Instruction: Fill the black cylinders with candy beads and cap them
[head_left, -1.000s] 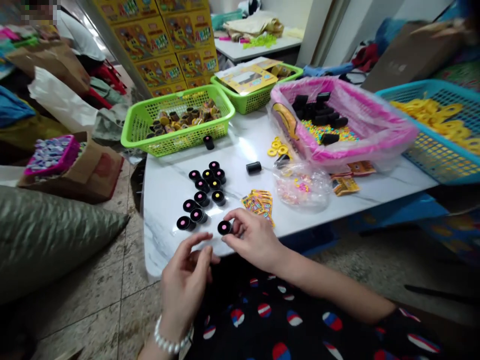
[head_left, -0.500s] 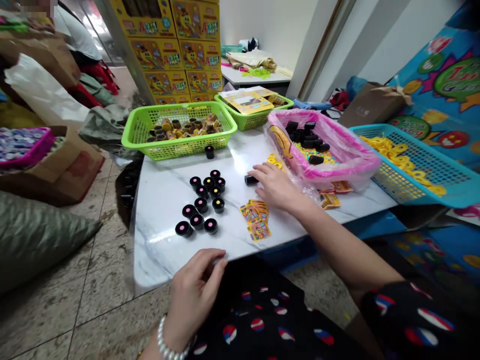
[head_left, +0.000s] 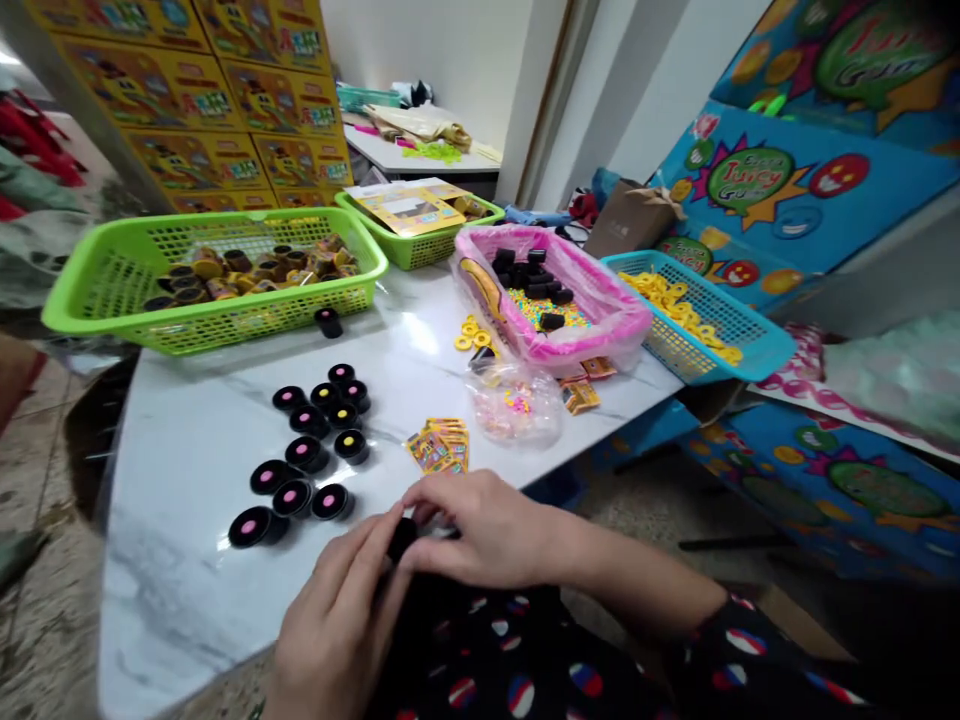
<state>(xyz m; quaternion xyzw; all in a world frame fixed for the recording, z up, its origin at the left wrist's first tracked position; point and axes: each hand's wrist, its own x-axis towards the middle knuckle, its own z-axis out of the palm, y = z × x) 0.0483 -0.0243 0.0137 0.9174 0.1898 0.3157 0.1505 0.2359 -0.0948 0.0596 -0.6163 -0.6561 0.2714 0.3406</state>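
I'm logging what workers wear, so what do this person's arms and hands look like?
The left hand and right hand are bare, no gloves. The right forearm is bare up to a black sleeve with red, white and blue dots.

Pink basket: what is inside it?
In the pink basket, a clear plastic liner holds a heap of black tubes at the far end and small coloured beads beside them. Its floor is covered, so anything below the beads cannot be seen.

Right hand [head_left: 480, 525] is back from the pink tray, meeting left hand [head_left: 341, 620] on a black cap [head_left: 401, 537] at the table's near edge.
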